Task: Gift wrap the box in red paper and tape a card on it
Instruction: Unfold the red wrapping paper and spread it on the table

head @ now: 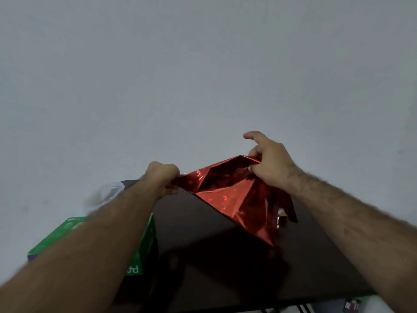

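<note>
Red foil paper (pixel 228 195) hangs crumpled in the air between our two hands, above a dark desk (pixel 203 245). Our left hand (pixel 161 179) is closed in a fist around one corner of the sheet, and our right hand (pixel 269 162) pinches the opposite upper edge with thumb and lower fingers while the index finger sticks out free. The sheet sags and creases between them, its lowest point hanging just over the desk surface; faint printed marks show on the glossy side. Further out, a green box (pixel 140 249) sits at the left of the desk, partly hidden under our left forearm, and a whitish, blurred bag-like thing (pixel 106 192) lies beyond it. Something small and shiny (pixel 282 216) peeks from behind the paper's right edge; we cannot tell what it is. No card or tape is clearly in view.

We judge that we are at the opening step, unfolding the paper. Next we need to pull the corners apart, lay the sheet flat on the desk, and bring the box onto it.
</note>
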A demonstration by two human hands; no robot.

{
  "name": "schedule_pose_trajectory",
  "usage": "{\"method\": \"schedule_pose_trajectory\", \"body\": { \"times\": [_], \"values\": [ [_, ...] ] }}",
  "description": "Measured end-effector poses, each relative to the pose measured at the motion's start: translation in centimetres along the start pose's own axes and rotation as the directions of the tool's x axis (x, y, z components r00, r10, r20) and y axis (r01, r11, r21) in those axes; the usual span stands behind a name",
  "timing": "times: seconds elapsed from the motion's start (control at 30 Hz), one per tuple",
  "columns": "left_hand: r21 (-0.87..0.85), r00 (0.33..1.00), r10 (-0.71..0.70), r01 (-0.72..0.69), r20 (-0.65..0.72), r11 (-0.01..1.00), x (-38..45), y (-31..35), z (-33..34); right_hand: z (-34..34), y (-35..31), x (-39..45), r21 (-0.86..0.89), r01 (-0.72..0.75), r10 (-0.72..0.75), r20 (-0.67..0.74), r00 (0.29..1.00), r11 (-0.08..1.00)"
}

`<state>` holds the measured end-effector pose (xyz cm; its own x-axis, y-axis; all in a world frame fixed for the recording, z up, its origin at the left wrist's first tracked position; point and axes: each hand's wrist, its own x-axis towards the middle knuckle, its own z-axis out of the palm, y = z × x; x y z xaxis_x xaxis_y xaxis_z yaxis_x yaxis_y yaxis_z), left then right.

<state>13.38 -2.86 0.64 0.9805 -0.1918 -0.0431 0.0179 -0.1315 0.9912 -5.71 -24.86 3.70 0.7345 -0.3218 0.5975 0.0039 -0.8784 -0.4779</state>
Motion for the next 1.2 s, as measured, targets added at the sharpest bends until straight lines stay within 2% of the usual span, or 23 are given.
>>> {"method": "schedule_pose_trajectory", "body": {
  "times": [0.07,0.17,0.23,0.27,0.33,0.43,0.53,0.6,0.67,0.7,0.73,0.77,0.8,0.83,0.9,0.93,1.0,1.1,1.2],
  "values": [
    [0.210,0.999,-0.003,-0.004,0.035,0.978,1.1,0.1,-0.6,-0.5,-0.5,-0.2,-0.049,0.108,-0.105,0.064,0.992,0.993],
    [0.444,0.998,0.013,-0.040,0.062,0.895,2.6,0.4,-1.2,-0.4,-1.7,-1.2,-0.071,0.221,-0.195,0.268,0.944,0.973],
    [0.587,0.990,0.066,-0.126,0.122,0.800,3.4,0.1,-1.3,0.2,-2.5,-2.2,-0.003,0.247,-0.226,0.395,0.891,0.969],
    [0.652,0.976,0.100,-0.205,0.195,0.729,3.6,0.0,-1.2,0.5,-2.9,-2.7,0.035,0.250,-0.239,0.442,0.865,0.968],
    [0.685,0.898,0.141,-0.412,0.417,0.601,3.2,-0.4,-0.7,1.4,-3.5,-3.9,0.069,0.269,-0.264,0.522,0.811,0.961],
    [0.603,0.722,0.059,-0.617,0.689,0.505,1.4,-0.6,0.7,2.8,-4.7,-5.7,0.028,0.384,-0.319,0.612,0.723,0.923],
    [0.595,0.630,-0.091,-0.663,0.771,0.454,0.0,-0.8,2.4,3.6,-6.1,-7.5,0.022,0.459,-0.345,0.692,0.634,0.888],
    [0.606,0.583,-0.188,-0.702,0.791,0.374,-0.6,-1.4,3.2,3.9,-6.7,-8.5,0.102,0.386,-0.321,0.763,0.561,0.917],
    [0.642,0.603,-0.220,-0.715,0.767,0.276,-0.7,-2.5,4.2,3.6,-7.2,-9.1,0.269,0.123,-0.294,0.827,0.479,0.955],
    [0.685,0.648,-0.222,-0.699,0.728,0.207,-0.3,-3.4,4.8,3.3,-7.4,-9.0,0.347,-0.041,-0.293,0.845,0.448,0.937],
    [0.732,0.704,-0.206,-0.670,0.680,0.124,0.2,-4.3,5.3,3.0,-7.4,-8.7,0.397,-0.166,-0.294,0.851,0.435,0.903],
    [0.777,0.757,-0.194,-0.627,0.624,0.052,0.2,-5.0,5.5,2.8,-7.1,-8.1,0.420,-0.207,-0.290,0.838,0.462,0.884],
    [0.802,0.782,-0.206,-0.596,0.588,0.027,0.1,-5.2,5.5,2.8,-6.8,-7.3,0.420,-0.193,-0.270,0.809,0.522,0.887],
    [0.801,0.772,-0.238,-0.596,0.590,0.050,0.0,-5.1,5.4,3.1,-6.1,-6.6,0.376,-0.123,-0.234,0.766,0.598,0.918],
    [0.773,0.712,-0.311,-0.616,0.629,0.153,-0.8,-4.1,4.6,4.0,-4.7,-5.5,0.136,0.095,-0.163,0.692,0.703,0.986],
    [0.763,0.700,-0.318,-0.627,0.640,0.155,-1.0,-3.6,4.1,4.5,-4.2,-5.4,0.005,0.167,-0.124,0.694,0.709,0.986],
    [0.761,0.708,-0.298,-0.638,0.640,0.118,-1.3,-3.2,4.0,5.7,-3.3,-5.6,-0.160,0.190,-0.003,0.758,0.653,0.969],
    [0.776,0.741,-0.288,-0.630,0.606,0.012,-1.3,-3.8,4.1,7.3,-2.2,-6.7,-0.307,0.171,0.166,0.815,0.555,0.936],
    [0.794,0.764,-0.289,-0.608,0.577,-0.021,-1.3,-3.6,3.7,8.5,-0.7,-6.9,-0.410,0.154,0.268,0.793,0.548,0.899]
  ]
}}
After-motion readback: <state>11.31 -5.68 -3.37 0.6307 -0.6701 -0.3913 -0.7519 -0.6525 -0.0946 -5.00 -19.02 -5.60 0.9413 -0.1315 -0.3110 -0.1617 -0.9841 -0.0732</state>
